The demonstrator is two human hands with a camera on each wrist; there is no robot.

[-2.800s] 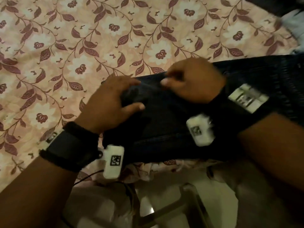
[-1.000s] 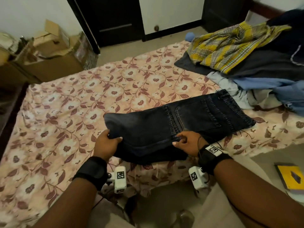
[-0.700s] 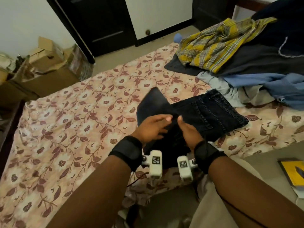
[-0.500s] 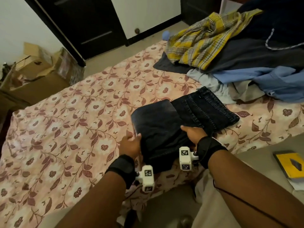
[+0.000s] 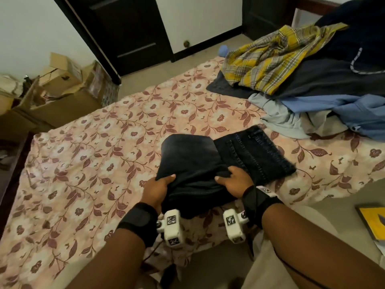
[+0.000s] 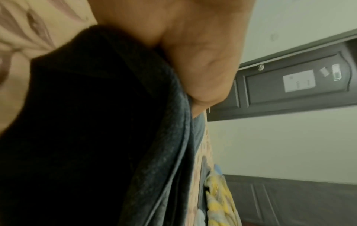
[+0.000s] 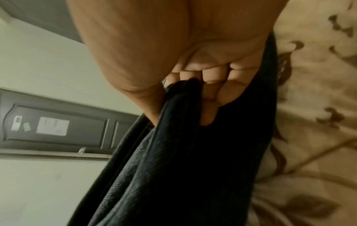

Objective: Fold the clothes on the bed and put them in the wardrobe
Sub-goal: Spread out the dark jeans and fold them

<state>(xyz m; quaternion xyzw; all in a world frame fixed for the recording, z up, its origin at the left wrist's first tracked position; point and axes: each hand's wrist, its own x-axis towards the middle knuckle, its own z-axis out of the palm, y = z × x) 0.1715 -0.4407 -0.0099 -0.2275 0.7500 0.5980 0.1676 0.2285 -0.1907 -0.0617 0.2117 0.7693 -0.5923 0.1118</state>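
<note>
Dark blue jeans (image 5: 210, 161) lie folded at the near edge of the floral bed sheet (image 5: 93, 155), waistband end toward the right. My left hand (image 5: 158, 189) grips the near left corner of the folded leg part, thumb on top. My right hand (image 5: 233, 180) grips the near right side, fingers curled into the denim. In the left wrist view the palm (image 6: 195, 61) lies against the jeans (image 6: 96, 137). The right wrist view has fingers (image 7: 208, 79) bunched round dark fabric (image 7: 183, 168).
A heap of unfolded clothes fills the far right of the bed: a yellow plaid shirt (image 5: 268, 57), dark garments (image 5: 333, 80), blue shirts (image 5: 333, 109). Cardboard boxes (image 5: 52, 97) stand at left beyond the bed. A dark door (image 5: 125, 32) is behind. A yellow book (image 5: 373, 220) lies on the floor.
The long leg end of the jeans has been folded over toward the waistband, leaving a shorter bundle. Both hands have moved to grip its near corners.
</note>
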